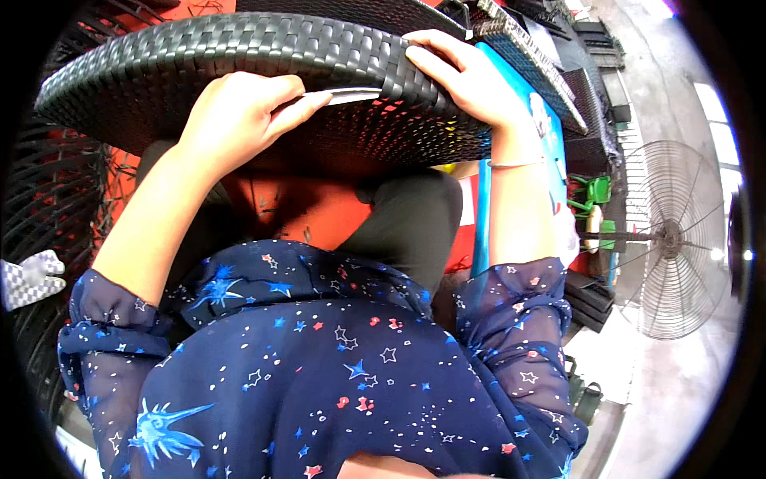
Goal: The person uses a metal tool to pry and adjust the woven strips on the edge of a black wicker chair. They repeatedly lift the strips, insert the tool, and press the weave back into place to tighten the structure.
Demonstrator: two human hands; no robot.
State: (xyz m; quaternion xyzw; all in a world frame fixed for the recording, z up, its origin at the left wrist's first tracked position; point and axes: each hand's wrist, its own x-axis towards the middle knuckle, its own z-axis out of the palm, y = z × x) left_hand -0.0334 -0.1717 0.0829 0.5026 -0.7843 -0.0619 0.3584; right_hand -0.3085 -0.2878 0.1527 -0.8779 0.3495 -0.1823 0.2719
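A curved black woven wicker piece (239, 60) lies across my lap, its rim turned toward me. My left hand (239, 116) rests against its near edge and pinches a flat pale strip (351, 96) that runs along the weave. My right hand (467, 76) grips the rim of the wicker piece at its right end, fingers curled over the top. A thin bracelet sits on my right wrist. My dark trousers and a blue star-patterned blouse fill the lower part of the view.
A standing metal fan (678, 239) is on the right on the grey floor. More black wicker frames (542, 56) are stacked at the upper right, beside a blue panel (483, 231). Dark woven work (48, 199) lies at my left, red floor beneath.
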